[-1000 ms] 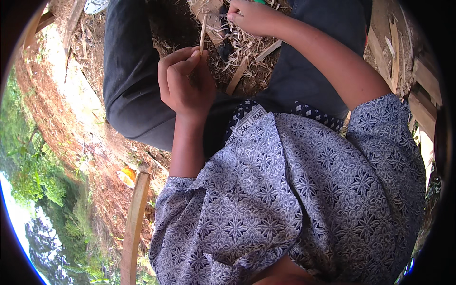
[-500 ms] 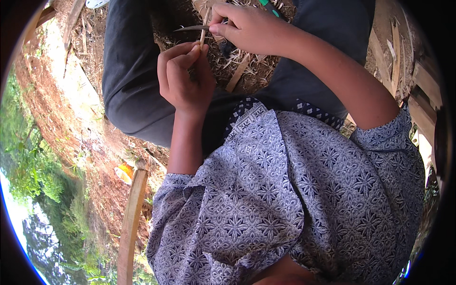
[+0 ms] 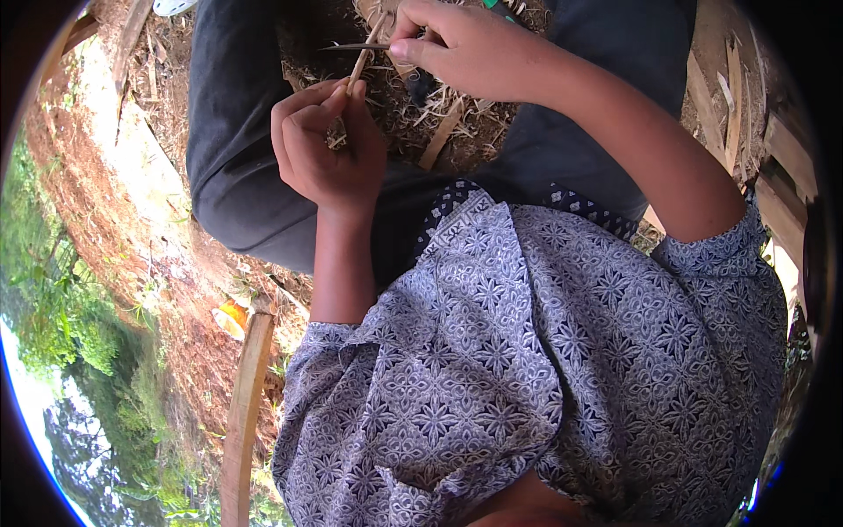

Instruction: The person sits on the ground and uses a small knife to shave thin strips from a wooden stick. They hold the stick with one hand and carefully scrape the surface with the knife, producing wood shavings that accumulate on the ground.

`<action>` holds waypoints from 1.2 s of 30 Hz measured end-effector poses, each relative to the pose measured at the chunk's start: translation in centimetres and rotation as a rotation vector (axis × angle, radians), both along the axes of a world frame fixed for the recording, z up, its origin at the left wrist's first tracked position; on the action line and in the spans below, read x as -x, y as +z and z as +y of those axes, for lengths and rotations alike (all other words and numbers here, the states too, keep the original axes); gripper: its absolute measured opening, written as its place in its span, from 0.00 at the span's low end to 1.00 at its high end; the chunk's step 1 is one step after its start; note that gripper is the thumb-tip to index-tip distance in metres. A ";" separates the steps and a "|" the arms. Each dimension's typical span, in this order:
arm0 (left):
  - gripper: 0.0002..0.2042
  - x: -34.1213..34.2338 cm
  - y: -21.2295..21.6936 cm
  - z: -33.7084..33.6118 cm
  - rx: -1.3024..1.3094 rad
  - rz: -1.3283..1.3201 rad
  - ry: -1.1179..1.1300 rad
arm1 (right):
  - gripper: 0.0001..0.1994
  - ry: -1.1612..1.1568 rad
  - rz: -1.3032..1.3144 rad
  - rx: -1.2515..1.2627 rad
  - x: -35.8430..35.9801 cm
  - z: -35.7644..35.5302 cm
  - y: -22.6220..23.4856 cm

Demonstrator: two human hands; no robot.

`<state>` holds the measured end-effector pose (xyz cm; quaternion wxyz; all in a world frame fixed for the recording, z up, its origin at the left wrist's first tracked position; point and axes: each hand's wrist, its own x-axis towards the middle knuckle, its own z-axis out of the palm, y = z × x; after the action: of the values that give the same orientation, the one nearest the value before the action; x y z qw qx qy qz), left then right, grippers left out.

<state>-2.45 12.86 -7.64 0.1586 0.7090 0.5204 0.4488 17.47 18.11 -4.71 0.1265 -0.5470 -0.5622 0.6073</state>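
My left hand pinches the lower end of a thin pale wooden stick between thumb and fingertips. The stick points up and slightly right, away from me. My right hand is closed on a knife, its grip hidden inside the fingers. The narrow dark knife blade points left and crosses the stick above my left fingertips. Both hands are held over the ground between my dark-trousered legs.
Curled wood shavings and a flat wood piece lie on the soil between my legs. A green-and-black object lies beyond my right hand. Wooden strips lie at the right; a wooden beam stands at the left.
My left hand has shifted slightly left, and the stick now leans more to the right. The knife has moved slightly up, still across the stick.
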 end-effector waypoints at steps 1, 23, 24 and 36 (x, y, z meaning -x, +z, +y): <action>0.12 -0.1 0.0 0.1 0.001 -0.006 -0.004 | 0.10 0.027 -0.008 0.028 -0.2 0.4 0.7; 0.11 -0.5 0.7 0.4 -0.035 0.099 -0.085 | 0.11 0.053 -0.131 -0.001 -0.7 0.6 -3.6; 0.11 -0.6 0.8 0.4 -0.035 0.095 -0.083 | 0.11 0.086 -0.153 -0.041 -0.7 0.9 -4.1; 0.10 -0.3 0.5 0.3 -0.002 0.097 -0.080 | 0.11 -0.208 -0.434 -0.110 -1.9 2.6 -12.3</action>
<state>-2.12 13.21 -7.16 0.1505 0.7503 0.4983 0.4076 19.36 20.75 -16.98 0.0942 -0.7118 -0.5489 0.4280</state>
